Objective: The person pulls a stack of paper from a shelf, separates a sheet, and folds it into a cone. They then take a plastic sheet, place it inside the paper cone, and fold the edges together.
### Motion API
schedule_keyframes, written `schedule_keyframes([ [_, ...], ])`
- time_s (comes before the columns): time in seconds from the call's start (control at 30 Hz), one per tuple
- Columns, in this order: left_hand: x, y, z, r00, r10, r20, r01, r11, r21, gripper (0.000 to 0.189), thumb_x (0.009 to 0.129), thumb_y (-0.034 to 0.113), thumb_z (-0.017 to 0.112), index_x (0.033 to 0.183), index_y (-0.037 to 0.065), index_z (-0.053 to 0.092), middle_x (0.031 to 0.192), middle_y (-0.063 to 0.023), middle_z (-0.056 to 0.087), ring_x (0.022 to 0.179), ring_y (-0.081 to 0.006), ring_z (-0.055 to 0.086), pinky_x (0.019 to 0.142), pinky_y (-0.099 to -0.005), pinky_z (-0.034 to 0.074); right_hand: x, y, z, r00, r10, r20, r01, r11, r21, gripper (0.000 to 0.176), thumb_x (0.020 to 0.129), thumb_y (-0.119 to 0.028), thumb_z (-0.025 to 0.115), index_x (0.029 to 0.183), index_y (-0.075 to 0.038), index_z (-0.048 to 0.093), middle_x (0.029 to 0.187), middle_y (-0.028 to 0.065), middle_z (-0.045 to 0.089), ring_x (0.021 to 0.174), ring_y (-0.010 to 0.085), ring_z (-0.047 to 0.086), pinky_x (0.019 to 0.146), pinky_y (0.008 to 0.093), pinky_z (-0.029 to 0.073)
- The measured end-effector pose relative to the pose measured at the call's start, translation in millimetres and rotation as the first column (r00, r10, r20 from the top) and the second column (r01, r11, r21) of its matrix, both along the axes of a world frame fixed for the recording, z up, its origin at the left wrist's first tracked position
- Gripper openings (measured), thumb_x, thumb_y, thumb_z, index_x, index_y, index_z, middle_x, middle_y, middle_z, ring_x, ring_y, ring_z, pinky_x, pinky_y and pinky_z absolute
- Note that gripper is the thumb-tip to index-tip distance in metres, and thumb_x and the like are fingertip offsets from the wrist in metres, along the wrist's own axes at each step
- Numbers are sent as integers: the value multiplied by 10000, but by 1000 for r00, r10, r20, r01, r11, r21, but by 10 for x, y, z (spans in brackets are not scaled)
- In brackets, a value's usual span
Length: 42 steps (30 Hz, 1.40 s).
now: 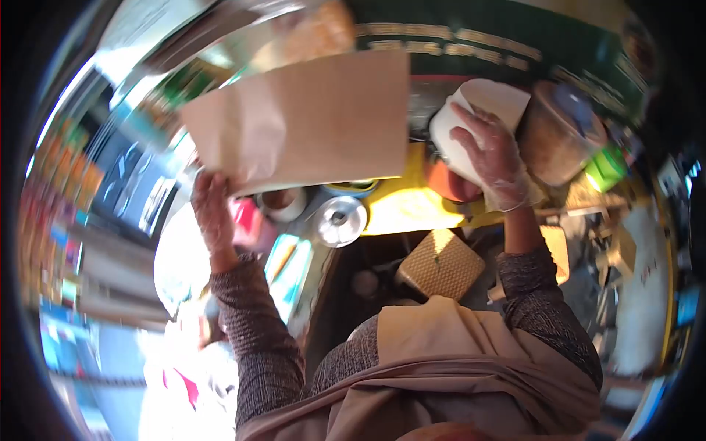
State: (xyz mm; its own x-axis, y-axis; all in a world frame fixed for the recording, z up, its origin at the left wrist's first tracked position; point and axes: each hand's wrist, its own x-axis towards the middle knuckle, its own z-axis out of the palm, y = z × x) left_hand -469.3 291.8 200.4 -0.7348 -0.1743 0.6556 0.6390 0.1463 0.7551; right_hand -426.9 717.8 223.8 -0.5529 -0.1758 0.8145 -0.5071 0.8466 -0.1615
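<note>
A large sheet of brown paper (331, 117) is held up at its lower left corner by my left hand (212, 209), whose fingers are closed on the edge. It hides much of the counter behind it. My right hand (494, 154) wears a clear plastic glove, its fingers stretched out and apart. White paper (460, 143) with a curled top lies under those fingers at the right. Beside that hand stands a clear lidded tub (555, 136) with brownish contents, and an orange round item (450, 182) shows just below the white paper.
A round metal lid (340, 220) and a yellow surface (412, 198) lie below the brown paper. A woven-topped stool (441, 264) stands under the counter. Near the tub is a green item (606, 167). A dark green banner (471, 44) with lettering spans the far side.
</note>
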Motion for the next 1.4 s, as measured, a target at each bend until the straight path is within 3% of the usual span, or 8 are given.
schedule_keyframes([
  [0.2, 1325, -576, -227, 993, 118, 31, -121, 919, 375, 103, 902, 133, 545, 873, 44, 589, 759, 35, 550, 684, -47, 470, 633, -187, 385, 527, -1376, 386, 504, 850, 151, -768, 522, -371, 823, 742, -620, 587, 1269, -1, 461, 1255, 196, 505, 1193, 273, 457, 1009, 347, 314],
  [0.47, 2451, -1055, -911, 941, 337, 18, -254, 673, 695, 350, 904, 303, 550, 1134, 48, 482, 1017, -56, 567, 948, -159, 553, 799, -286, 464, 1316, -2890, 493, 186, 976, 114, -976, 170, 133, 290, 806, -14, 560, 1095, 0, 589, 990, 161, 624, 923, 278, 615, 812, 330, 475],
  [0.53, 2748, -1222, -1185, 915, 403, 21, -295, 633, 716, 339, 900, 285, 550, 1130, 46, 486, 1014, -56, 568, 941, -157, 553, 796, -284, 464, 1554, -3090, 326, -270, 876, 400, -877, -52, -478, 255, 766, -29, 606, 1019, -36, 638, 1076, 127, 620, 1024, 264, 587, 866, 334, 474],
  [0.73, 3366, -1251, -1337, 905, 426, 9, -306, 636, 709, 307, 888, 233, 550, 1120, 39, 496, 1008, -57, 570, 921, -150, 555, 787, -276, 464, 1597, -3154, 384, -286, 892, 351, -742, -438, 507, 163, 726, -70, 623, 885, -54, 656, 1075, 94, 630, 1053, 300, 578, 894, 410, 473],
  [0.93, 3666, -1037, -1454, 899, 438, -28, -291, 642, 709, 280, 877, 182, 551, 1109, 32, 506, 1001, -57, 571, 901, -143, 557, 778, -268, 464, 1145, -3129, 378, -466, 688, 557, -885, -366, -288, 244, 761, -79, 595, 998, -60, 650, 1005, 108, 651, 944, 298, 620, 839, 366, 492],
  [1.13, 3856, -938, -1304, 918, 303, -255, -104, 804, 585, 316, 832, 126, 587, 1127, 40, 512, 986, -55, 574, 880, -144, 565, 782, -276, 474, 453, -3403, 166, 158, 952, 261, -933, 57, 355, 190, 833, -82, 567, 995, -3, 630, 992, 110, 650, 844, 225, 644, 743, 295, 510],
  [1.27, 3726, -487, -533, 807, 590, -8, -484, 670, 562, 374, 798, 60, 627, 1154, 45, 515, 1094, -69, 549, 1008, -170, 547, 858, -309, 467, 157, -3645, -241, -400, 835, 379, -762, -74, -643, 227, 829, -113, 615, 1027, -2, 631, 936, 80, 659, 852, 134, 614, 752, 276, 494],
  [1.4, 3968, -422, -624, 201, 916, -347, -770, -71, -634, 287, 790, -6, 581, 1074, 25, 602, 1174, -121, 532, 1062, -240, 540, 921, -347, 437, 152, -3788, -457, -427, 872, 241, -697, -147, -702, 198, 836, -102, 609, 1002, -1, 642, 948, 71, 661, 877, 129, 611, 780, 264, 476],
])
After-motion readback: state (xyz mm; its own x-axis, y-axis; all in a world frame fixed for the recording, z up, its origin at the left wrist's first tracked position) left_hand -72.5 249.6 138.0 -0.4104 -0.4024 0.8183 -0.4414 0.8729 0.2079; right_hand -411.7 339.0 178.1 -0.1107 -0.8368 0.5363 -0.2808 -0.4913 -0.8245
